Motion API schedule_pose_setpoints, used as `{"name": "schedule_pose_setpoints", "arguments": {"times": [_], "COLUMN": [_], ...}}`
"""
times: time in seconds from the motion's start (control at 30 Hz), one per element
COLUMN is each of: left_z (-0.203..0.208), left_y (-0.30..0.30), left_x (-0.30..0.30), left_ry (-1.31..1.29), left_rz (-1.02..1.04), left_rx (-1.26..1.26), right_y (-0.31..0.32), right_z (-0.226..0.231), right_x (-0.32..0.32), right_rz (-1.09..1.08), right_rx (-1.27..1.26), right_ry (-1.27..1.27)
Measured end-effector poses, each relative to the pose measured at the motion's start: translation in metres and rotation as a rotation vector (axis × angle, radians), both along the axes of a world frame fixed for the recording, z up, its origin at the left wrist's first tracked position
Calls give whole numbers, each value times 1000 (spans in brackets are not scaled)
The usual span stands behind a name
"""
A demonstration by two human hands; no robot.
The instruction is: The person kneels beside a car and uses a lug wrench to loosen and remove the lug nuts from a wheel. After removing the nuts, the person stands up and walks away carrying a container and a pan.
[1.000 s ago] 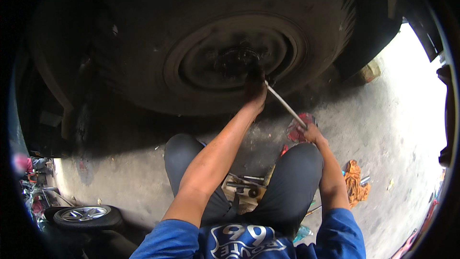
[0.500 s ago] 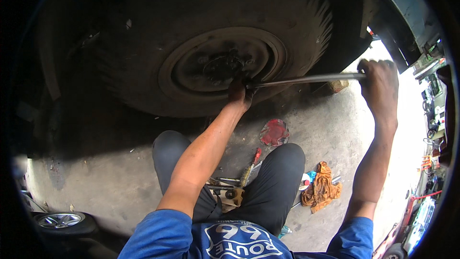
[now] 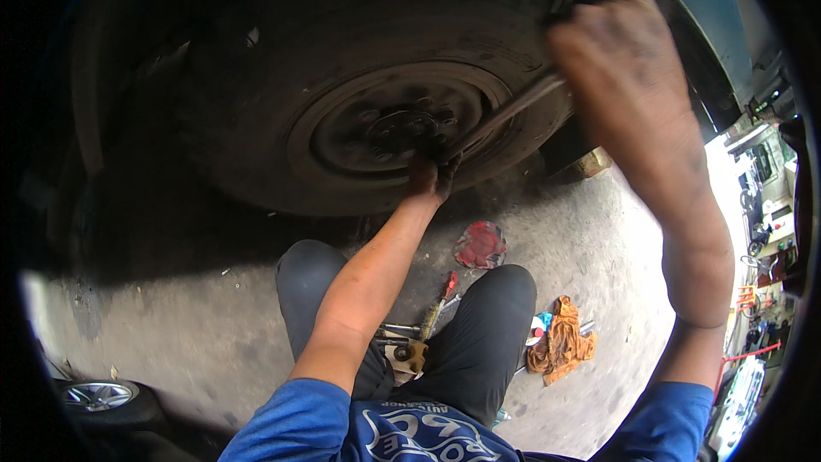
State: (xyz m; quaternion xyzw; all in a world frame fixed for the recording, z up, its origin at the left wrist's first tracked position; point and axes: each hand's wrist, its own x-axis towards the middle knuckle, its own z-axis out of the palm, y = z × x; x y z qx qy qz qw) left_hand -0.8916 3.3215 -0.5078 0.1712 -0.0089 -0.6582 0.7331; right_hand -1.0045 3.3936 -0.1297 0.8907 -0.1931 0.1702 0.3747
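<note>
Grey floor [image 3: 205, 325] — white-lettered shirt [image 3: 428, 438] — right grip [image 3: 623, 64] round bar [image 3: 509, 114]

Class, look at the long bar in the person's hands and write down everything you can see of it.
The bar is long, slim and straight, grey and apparently metal. It slants up to the right across the front of the wheel. The right hand grips its upper end, hiding the tip. Its lower end meets the left hand just below the hub, where shadow hides any fitting and whether it sits on a nut.
</note>
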Motion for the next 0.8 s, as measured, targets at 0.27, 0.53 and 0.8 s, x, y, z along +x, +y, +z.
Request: {"name": "schedule_pose_setpoints", "arguments": {"times": [0.27,0.53,0.8], "left_z": [18,31,26], "left_y": [16,26,25], "left_x": [1,-7,-5], "left_ry": [-151,-376,-1113], "left_rz": [-15,1,-3], "left_rx": [75,186,403], "right_y": [-102,-159,-24], "right_z": [-78,-376,-596], "right_x": [-143,-268,-176], "right_rz": [-502,-775,-968], "right_rx": [-245,274,1737], "right_ry": [-108,-644,-549]}}
